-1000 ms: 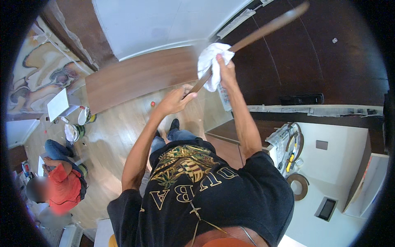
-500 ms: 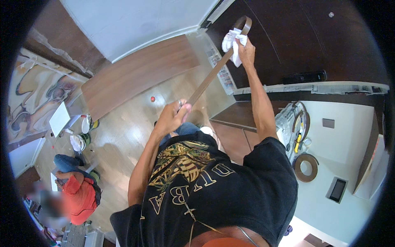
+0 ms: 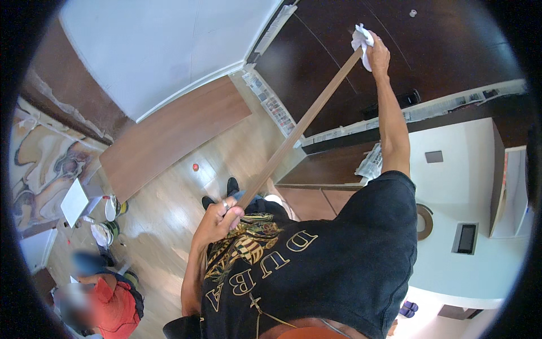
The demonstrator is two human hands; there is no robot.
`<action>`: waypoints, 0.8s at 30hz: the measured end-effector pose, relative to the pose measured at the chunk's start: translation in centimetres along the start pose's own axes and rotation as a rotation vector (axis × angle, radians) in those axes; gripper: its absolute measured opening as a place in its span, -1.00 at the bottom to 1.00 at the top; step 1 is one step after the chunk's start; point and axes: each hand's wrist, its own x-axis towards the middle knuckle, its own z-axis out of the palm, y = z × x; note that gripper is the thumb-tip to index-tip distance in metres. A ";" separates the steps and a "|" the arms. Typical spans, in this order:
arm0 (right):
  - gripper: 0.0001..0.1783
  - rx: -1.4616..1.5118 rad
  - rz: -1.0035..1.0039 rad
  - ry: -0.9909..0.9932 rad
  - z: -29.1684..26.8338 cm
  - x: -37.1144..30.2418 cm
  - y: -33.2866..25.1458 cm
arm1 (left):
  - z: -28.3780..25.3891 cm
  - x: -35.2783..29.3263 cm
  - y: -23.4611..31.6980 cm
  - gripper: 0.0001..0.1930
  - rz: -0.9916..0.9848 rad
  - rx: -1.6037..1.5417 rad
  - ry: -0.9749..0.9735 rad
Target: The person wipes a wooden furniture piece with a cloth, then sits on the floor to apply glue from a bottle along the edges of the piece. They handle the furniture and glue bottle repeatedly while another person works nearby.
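Observation:
A long brown wood-grain strip of edge banding (image 3: 305, 121) stretches taut and slanting between my two hands. My left hand (image 3: 219, 221) grips its near end close to my waist, thumb on top and fingers wrapped round. Far out to the right, my right hand (image 3: 379, 57) is closed on a crumpled white cloth (image 3: 362, 39), which meets the strip's far end. Whatever part of the strip lies inside or beyond the cloth is hidden. That arm is nearly straight.
A dark brown panel (image 3: 316, 62) edged with newspaper (image 3: 271, 104) stands ahead. On the floor lie a reddish-brown board (image 3: 180, 130) and a small red object (image 3: 196, 167). Paint buckets (image 3: 104, 233) and a person in red (image 3: 118, 305) are at left. A brown roll (image 3: 424, 221) rests at right.
My right hand has slid outward with the cloth, up and to the right, and my left has come lower and nearer. More strip spans between them; the loop past the cloth no longer shows.

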 end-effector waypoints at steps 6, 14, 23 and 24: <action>-0.59 -0.089 -0.055 0.129 -3.4 3.0 3.1 | -1.8 -1.5 -1.4 -0.68 0.008 -0.056 -0.076; -0.60 -0.247 0.427 0.233 -9.6 4.2 14.3 | -7.1 -5.7 -6.5 -0.63 -0.118 -0.069 -0.052; -0.36 0.682 0.635 -0.569 -10.4 -9.2 -7.9 | -4.7 3.7 -2.6 -0.54 0.011 -0.085 0.028; -0.38 0.709 0.718 -0.749 -7.0 -14.3 -10.2 | -3.0 5.4 -3.3 -0.55 0.031 -0.074 0.115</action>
